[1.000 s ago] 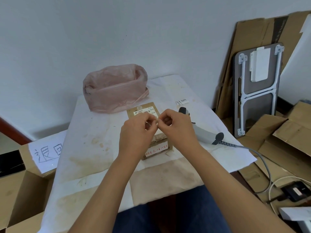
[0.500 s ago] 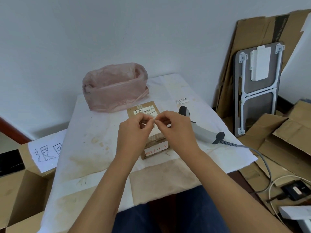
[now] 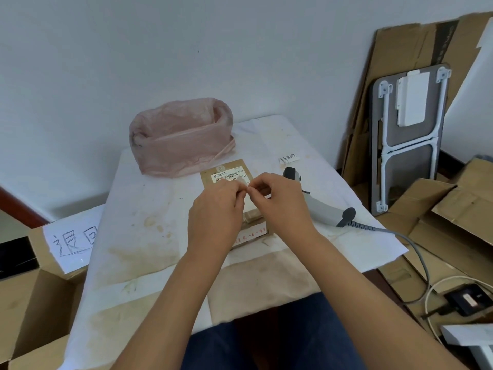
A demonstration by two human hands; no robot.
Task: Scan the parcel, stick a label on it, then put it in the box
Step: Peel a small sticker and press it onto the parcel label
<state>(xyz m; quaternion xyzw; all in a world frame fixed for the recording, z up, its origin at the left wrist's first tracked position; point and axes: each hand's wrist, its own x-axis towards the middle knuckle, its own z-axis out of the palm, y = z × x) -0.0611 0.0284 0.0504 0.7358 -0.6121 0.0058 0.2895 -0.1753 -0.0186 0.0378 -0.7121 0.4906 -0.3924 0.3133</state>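
1. both hands meet fingertip to fingertip above the parcel (image 3: 232,177): left hand (image 3: 217,209) and right hand (image 3: 280,201) each pinch something small and pale between thumb and forefinger, which i take to be the label (image 3: 241,182) or its backing; it is too small for me to say which
2. the parcel lies flat on the table (image 3: 149,209) directly under and just beyond my fingertips, its long axis running away from me; its far end with the printed barcode slip shows, and the near end with red writing peeks out below my wrists
3. neither hand is clearly nearer; both hover over its middle, wrists raised, forearms converging from below
4. the scanner (image 3: 317,206) rests just right of the parcel, beside my right hand, untouched
5. i judge this is the labelling step, label not yet stuck down; the coming move is straight down onto the parcel's top face
6. the box (image 3: 34,297) sits open at my left, off the table edge, so the left hand has the shorter carry
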